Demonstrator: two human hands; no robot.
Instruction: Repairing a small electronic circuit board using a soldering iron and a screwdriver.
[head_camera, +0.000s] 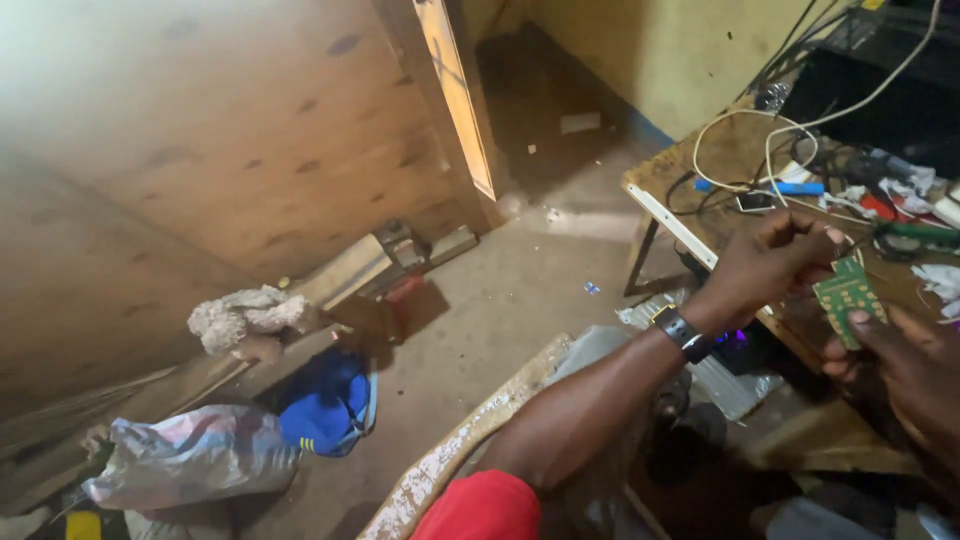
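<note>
Room: bare concrete floor (480, 330), a leaning plywood sheet (200, 150) filling the view from nine to twelve o'clock, and a yellow wall (690, 50) at one o'clock.
Workbench: a cluttered wooden table (735, 150) at two o'clock, with a white edge strip along its near side.
Left hand: the left hand (775, 262), a black wrist band just behind it, is clenched with the fingertips pinched together on something thin; what it pinches is too small to tell.
Right hand: the right hand (905, 365) at three o'clock grasps the lower edge of a small green circuit board (848, 295) with its thumb on the face.
Circuit board: held tilted above the table's near edge, just beside the left hand.
On the table: a looped white cable (755, 150), a blue pen-like tool (790, 187), scraps of white paper (935, 280).
Floor bundles: at seven o'clock a crumpled plastic bag (190, 455) in grey, white and pink, touching a blue cloth bag (330, 405); above them a pale rag (245, 315) on planks.
Small scraps: a tiny blue wrapper (592, 288) lies alone on the floor near the table leg.
</note>
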